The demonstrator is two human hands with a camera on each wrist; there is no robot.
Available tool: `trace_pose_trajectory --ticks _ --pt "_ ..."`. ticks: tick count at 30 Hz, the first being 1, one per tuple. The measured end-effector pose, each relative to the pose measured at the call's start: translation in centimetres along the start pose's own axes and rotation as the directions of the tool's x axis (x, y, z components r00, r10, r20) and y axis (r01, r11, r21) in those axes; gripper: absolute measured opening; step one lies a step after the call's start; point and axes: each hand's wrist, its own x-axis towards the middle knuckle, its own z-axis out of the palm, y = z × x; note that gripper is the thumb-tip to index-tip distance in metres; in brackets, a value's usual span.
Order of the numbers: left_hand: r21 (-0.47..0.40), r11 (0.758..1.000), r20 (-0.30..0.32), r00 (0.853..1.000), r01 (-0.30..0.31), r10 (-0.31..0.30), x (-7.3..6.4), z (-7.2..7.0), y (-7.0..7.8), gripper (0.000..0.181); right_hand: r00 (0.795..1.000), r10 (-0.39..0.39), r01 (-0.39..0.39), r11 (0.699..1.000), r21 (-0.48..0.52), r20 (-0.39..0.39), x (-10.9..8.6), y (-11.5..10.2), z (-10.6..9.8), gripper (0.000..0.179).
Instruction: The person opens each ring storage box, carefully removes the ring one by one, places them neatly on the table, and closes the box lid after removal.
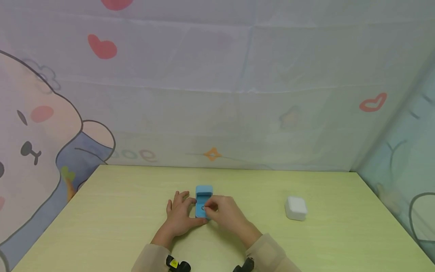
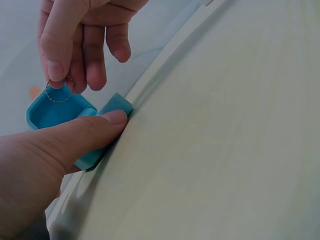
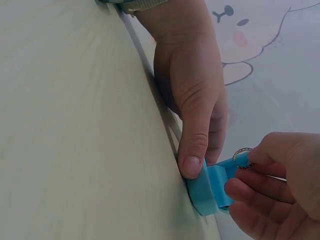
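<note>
A small blue ring box (image 1: 204, 189) stands with its lid raised on the table, in the middle of the head view. My left hand (image 1: 180, 218) grips it from the left, thumb (image 2: 107, 122) across its front side and the other fingers spread toward the back. Above the box's lower half, my right hand (image 1: 225, 213) pinches a thin ring (image 3: 242, 149) between thumb and forefinger. The ring (image 2: 59, 101) is patterned along its band and hangs from the fingertips in the left wrist view, overlapping the box's open lid. The remaining right fingers are loosely bent.
A white rounded box (image 1: 296, 208) stands on the pale yellow table (image 1: 340, 241), well to the right of both hands. Behind the table hangs a printed cloth (image 1: 217, 75) with hearts and a cartoon animal.
</note>
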Motion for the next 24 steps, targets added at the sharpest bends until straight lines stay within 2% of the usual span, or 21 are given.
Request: trace_pose_trajectory --ticks 24 --pt "-0.012 1.0 0.0 1.0 -0.002 0.002 -0.07 0.02 -0.03 0.064 0.998 0.003 -0.004 1.0 0.017 0.064 -0.01 0.13 -0.85 0.008"
